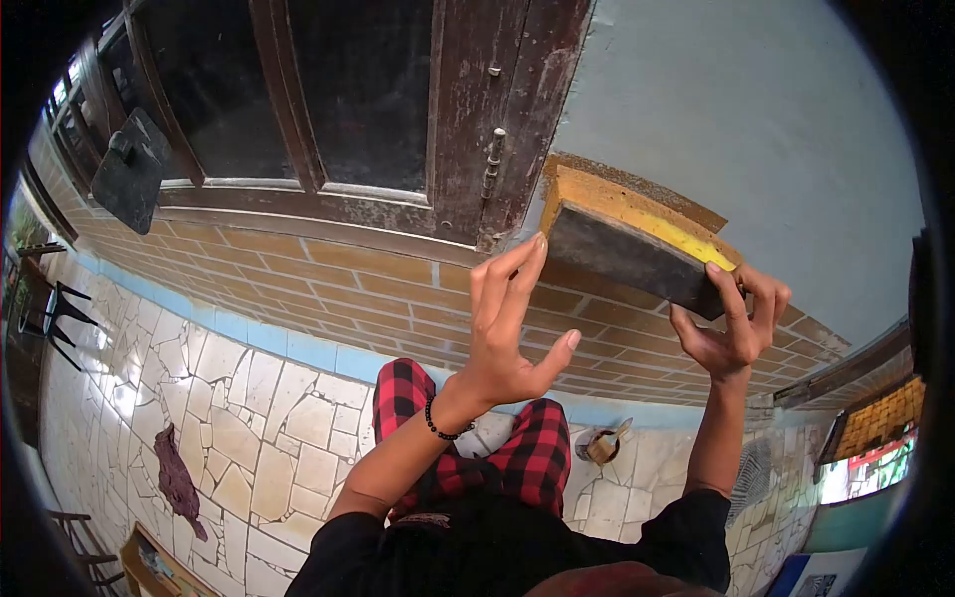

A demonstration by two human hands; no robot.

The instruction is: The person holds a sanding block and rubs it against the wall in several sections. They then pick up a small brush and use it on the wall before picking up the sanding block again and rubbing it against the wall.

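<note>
A long rectangular block (632,257) with a dark, scuffed face and a worn yellow-orange side is held up at the wall, just right of the door frame. My right hand (734,326) grips its right end, with fingers over the yellow edge and the thumb below. At the opposite end, my left hand (512,333) has its fingertips right by the corner. Its fingers are stretched out and the thumb stands wide apart. Behind the block, a brown strip (686,201) borders the grey wall (736,109). The block hides part of the brick-patterned wall (438,303).
A dark wooden door (468,119) with a metal hinge stands at upper left. On the stone-tiled floor (229,398), a small container (597,445) with a brush sits near my knees. A crumpled maroon cloth (177,486) lies left. A black stool (58,320) stands farther left.
</note>
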